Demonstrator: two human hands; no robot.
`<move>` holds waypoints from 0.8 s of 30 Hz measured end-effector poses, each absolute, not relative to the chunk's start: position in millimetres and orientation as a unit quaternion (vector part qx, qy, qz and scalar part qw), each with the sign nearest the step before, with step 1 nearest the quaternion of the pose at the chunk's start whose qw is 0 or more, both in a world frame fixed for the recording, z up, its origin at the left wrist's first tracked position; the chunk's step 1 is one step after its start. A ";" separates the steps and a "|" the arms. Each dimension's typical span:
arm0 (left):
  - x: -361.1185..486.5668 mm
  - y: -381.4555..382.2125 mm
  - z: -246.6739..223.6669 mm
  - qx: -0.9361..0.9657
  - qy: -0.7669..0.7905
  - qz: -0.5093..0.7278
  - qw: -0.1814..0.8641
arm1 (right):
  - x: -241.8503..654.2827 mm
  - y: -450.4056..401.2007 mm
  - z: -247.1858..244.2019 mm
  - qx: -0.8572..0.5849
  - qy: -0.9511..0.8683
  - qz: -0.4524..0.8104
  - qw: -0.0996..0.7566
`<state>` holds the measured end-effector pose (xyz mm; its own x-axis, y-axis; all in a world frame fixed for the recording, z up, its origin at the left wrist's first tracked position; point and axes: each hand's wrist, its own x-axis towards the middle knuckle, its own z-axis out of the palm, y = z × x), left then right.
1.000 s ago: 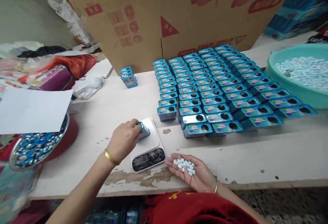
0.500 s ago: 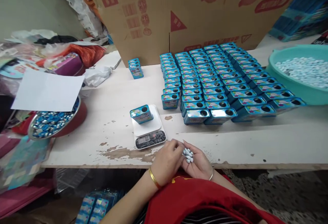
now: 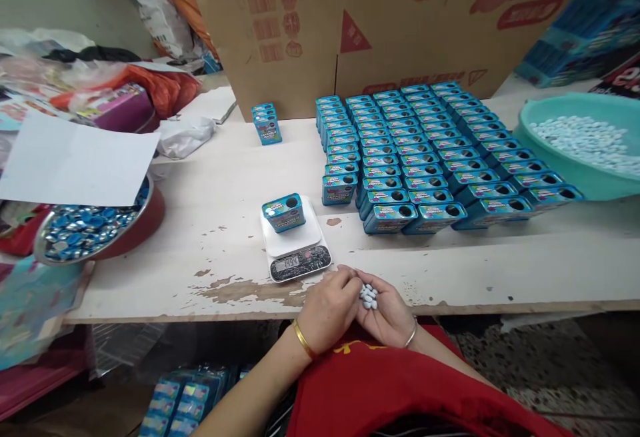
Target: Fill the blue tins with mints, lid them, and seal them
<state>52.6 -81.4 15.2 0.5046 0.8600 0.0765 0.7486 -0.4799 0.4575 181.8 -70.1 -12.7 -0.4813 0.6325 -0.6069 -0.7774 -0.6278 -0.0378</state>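
Note:
At the table's front edge my right hand (image 3: 387, 317) is cupped, palm up, around several pale blue oval candies (image 3: 369, 296). My left hand (image 3: 329, 305) has its fingers curled against the right palm, beside the candies; what its fingertips hold, if anything, is hidden. Just beyond the left hand lies a white digital kitchen scale (image 3: 315, 234), its display lit with digits. On its plate stands a blue printed tin (image 3: 285, 216) with a round hole in the top.
Rows of similar blue tins (image 3: 425, 170) stand at centre right. A turquoise basin (image 3: 550, 170) of pale candies is at far right. On the left, a red bowl (image 3: 150, 220) holds shiny blue-and-silver pieces, partly under white paper (image 3: 83, 157). A large cardboard box (image 3: 300, 84) rises behind.
The scale's display has gone from 0.0 to a higher reading with the tin on it. The view has shifted slightly. Both hands stay together over the candies.

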 end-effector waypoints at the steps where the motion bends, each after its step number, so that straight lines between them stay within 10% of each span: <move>1: 50.2 -80.5 14.7 0.857 0.460 0.148 0.180 | 179.6 -71.1 -11.7 -0.297 0.125 0.850 0.417; 24: -11.5 12.2 79.3 0.737 0.512 0.361 0.254 | 127.0 5.8 45.4 -0.224 0.132 0.852 0.455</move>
<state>-11.5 12.2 79.3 0.2153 0.9380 0.2717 0.5718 -0.3466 0.7436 127.0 5.8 45.4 -0.4863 0.7153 -0.5019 -0.8336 -0.5519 0.0213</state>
